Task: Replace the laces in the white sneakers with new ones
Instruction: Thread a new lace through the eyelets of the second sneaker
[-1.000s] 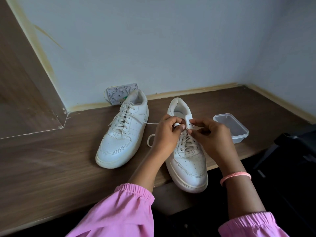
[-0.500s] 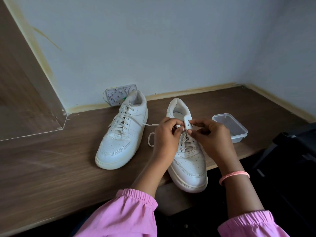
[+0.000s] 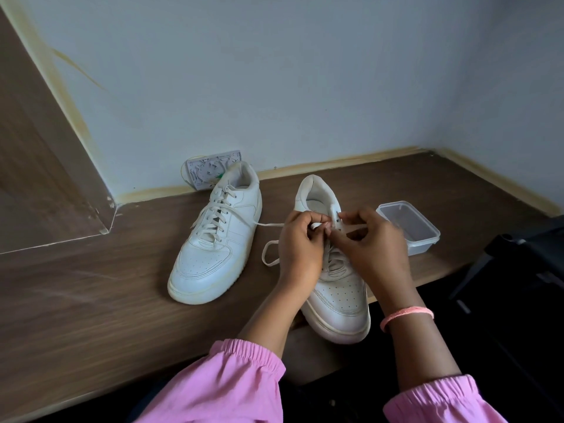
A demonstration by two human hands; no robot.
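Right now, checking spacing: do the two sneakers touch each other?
Apart. The head view shows bare wooden desk between the left sneaker and the right sneaker.

Both white sneakers, one at mid-frame point(image 3: 215, 239) and one right of centre point(image 3: 338, 297), look like smooth matt leather with perforated toes, stitched seams and faintly yellowed rubber soles. Their flat laces point(image 3: 268, 248) look like woven cloth. The desk point(image 3: 91, 300) is dark wood-grain laminate with a dull sheen. The container point(image 3: 409, 227) at right is clear, slightly frosted plastic. The pink sleeves point(image 3: 225, 389) are soft matt cloth; the wall point(image 3: 274, 87) is matt painted plaster.
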